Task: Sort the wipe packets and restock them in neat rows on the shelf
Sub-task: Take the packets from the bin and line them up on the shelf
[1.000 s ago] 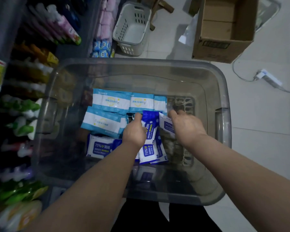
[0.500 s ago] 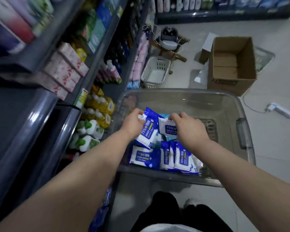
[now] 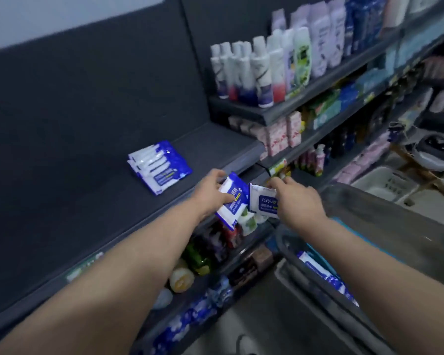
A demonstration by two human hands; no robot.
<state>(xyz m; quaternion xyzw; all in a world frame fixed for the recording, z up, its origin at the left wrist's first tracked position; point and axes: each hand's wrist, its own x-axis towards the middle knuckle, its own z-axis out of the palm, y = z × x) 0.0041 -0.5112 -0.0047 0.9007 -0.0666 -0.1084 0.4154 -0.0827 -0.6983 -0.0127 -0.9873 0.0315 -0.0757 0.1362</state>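
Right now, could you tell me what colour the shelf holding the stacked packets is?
Dark grey shelf, clearest in the head view.

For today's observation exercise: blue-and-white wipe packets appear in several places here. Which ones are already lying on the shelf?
The fanned stack of packets on the dark shelf. The others are held in the left hand and right hand, or lie in the bin.

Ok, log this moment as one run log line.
left hand: holds blue wipe packet | right hand: holds white wipe packet | shelf: one small stack | phase: carrying to shelf
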